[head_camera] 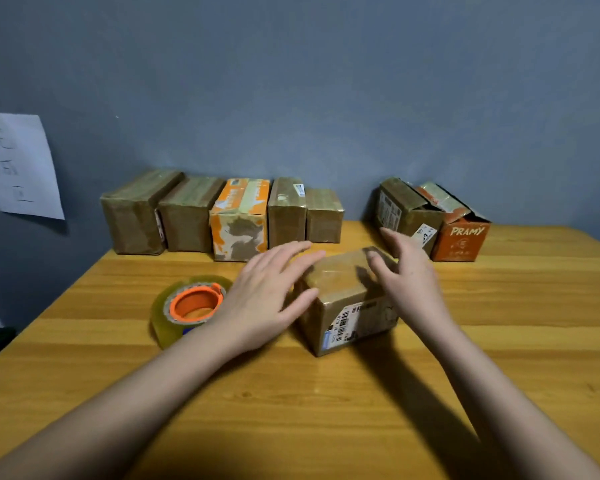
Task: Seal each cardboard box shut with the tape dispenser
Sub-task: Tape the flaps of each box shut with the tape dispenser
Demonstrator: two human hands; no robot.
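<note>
Both hands settle on a small box at mid-table, the tape lying idle beside it.

From the left: the tape dispenser (192,308) lies flat on the table (326,410), untouched; the left hand (264,296) lies on the small cardboard box (349,299) with fingers straight, gripping nothing; the right hand (409,275) flanks its far side, fingers relaxed; this looks like steadying before taping, so next the roll must be fetched; whether tape already crosses the top is hard to tell; five boxes (222,213) line the wall, two open-flapped boxes (433,220) stand at the right.
</note>
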